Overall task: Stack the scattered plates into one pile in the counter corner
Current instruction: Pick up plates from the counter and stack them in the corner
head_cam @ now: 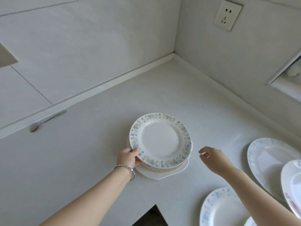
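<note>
A round white plate with a blue and tan leaf border (160,140) lies on top of a small pile on the white counter (91,144). Under it a plain white plate with rounded corners (164,174) shows at the near side. My left hand (128,158) grips the leaf plate's near left rim, thumb on top. My right hand (213,159) hovers just right of the pile, fingers loosely curled and empty. Three more plates lie at the right: a large pale blue one (267,162), one with a reddish pattern (293,185), one with blue spots (223,209).
The counter corner (174,55) sits farther back, between two white walls. A metal spoon (47,120) lies at the left by the backsplash. A wall socket (228,15) is up high, a window ledge (286,82) at right. A dark gap (151,216) opens at the front edge.
</note>
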`<state>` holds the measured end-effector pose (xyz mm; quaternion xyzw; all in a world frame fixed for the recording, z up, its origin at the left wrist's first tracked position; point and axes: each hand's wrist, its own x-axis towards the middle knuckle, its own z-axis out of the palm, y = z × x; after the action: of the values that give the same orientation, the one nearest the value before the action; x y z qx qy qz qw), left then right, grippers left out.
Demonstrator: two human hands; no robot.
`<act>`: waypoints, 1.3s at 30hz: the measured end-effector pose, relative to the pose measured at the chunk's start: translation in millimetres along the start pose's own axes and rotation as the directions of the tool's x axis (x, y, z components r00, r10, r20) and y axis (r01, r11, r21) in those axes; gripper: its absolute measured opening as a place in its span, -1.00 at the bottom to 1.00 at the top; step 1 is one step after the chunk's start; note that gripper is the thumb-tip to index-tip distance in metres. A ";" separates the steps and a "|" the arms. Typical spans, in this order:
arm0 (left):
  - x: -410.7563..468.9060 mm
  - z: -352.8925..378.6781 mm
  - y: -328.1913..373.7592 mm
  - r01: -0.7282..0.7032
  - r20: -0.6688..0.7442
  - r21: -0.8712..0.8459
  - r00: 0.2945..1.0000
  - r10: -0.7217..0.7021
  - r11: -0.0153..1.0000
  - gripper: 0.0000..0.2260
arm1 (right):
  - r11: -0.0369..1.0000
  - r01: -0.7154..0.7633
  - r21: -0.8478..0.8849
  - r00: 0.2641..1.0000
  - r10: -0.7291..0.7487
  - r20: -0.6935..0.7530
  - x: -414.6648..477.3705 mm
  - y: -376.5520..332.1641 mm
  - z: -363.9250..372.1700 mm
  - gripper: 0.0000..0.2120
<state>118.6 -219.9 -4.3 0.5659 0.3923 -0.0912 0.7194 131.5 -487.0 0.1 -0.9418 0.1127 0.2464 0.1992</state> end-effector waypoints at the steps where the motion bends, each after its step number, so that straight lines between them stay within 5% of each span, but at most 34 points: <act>1: 2.3 -1.3 -1.1 -0.002 -0.012 0.038 1.000 0.002 0.999 -0.76 | 1.000 -0.003 0.007 1.000 0.003 0.003 0.2 1.4 1.2 -0.73; 6: 12.7 -8.4 -0.2 0.000 -0.052 0.323 0.998 0.017 0.946 -0.78 | 1.000 -0.007 0.021 1.000 0.007 0.015 1.6 4.1 2.0 -0.72; 10: 18.5 -13.9 -0.9 -0.029 -0.022 0.670 0.998 0.058 0.742 -0.80 | 1.000 -0.012 0.023 1.000 0.011 0.021 2.6 2.0 3.1 -0.72; 16: 20.7 -11.2 -1.0 -0.054 0.007 0.800 0.997 0.080 0.597 -0.82 | 1.000 -0.010 -0.010 1.000 0.010 0.025 2.9 -1.5 4.6 -0.72; 18: 19.7 -2.9 -0.9 -0.082 -0.010 0.768 0.990 0.139 0.635 -0.80 | 1.000 -0.011 -0.016 1.000 0.011 0.028 2.9 -2.2 4.5 -0.72; 23: 14.4 15.5 -16.0 -0.148 -0.016 0.514 0.983 0.182 0.845 -0.40 | 1.000 -0.009 -0.026 1.000 0.009 0.022 2.4 -2.9 4.7 -0.71; 30: 10.7 15.5 -17.4 -0.174 0.058 0.543 0.984 0.171 0.821 -0.27 | 0.999 0.021 -0.049 1.000 -0.022 -0.013 -1.6 -8.5 -2.0 -0.70; 35: 8.0 -7.7 -6.8 -0.177 0.113 0.626 0.984 0.136 0.760 -0.56 | 0.972 0.201 -0.121 0.971 -0.214 -0.108 -15.6 -47.1 -9.8 -0.70; 39: 11.7 -58.7 3.3 -0.158 0.065 0.675 0.986 0.155 0.721 -0.83 | 0.906 0.391 -0.161 0.920 -0.386 0.064 -29.2 -105.7 1.1 -0.71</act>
<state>101.4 -163.1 -12.7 0.8197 0.2818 -0.1676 0.4697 138.9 -388.6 47.9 -0.9550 -0.1014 0.2248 0.1646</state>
